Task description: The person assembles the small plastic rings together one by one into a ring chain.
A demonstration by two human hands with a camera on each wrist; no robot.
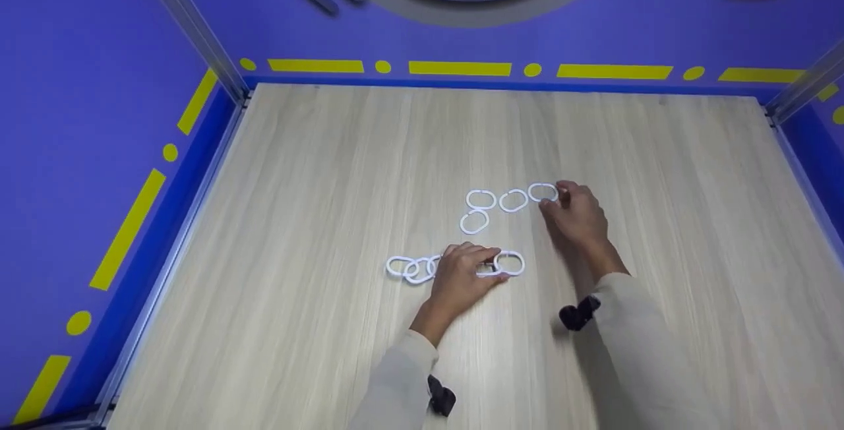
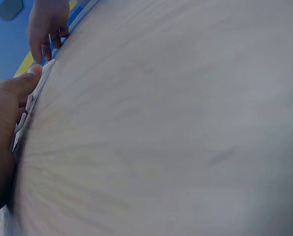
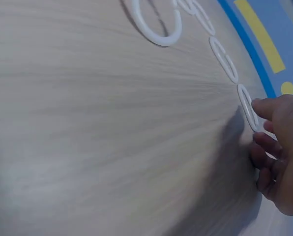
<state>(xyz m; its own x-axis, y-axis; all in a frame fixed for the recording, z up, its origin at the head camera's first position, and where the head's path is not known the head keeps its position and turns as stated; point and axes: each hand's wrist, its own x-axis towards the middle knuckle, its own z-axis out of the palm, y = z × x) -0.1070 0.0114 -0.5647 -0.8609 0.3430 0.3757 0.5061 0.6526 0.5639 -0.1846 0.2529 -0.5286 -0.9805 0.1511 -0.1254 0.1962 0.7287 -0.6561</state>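
From where I stand, the hands are well apart. The left hand (image 1: 461, 275) pinches the chain (image 1: 417, 282) near its right end, hiding the middle links; the right hand (image 1: 581, 219), farther out on the table (image 1: 316, 219), has thumb and forefinger about the right end of a flat ring (image 1: 530, 192) (how firmly, I can't tell). Three loose rings (image 1: 501, 202) lie just left of it. To pick this one up well, I'd nip it squarely by that rounded end and lift straight up; being thin, it would likely skate into its neighbour if pushed. A steady left pinch should stop the links twisting.
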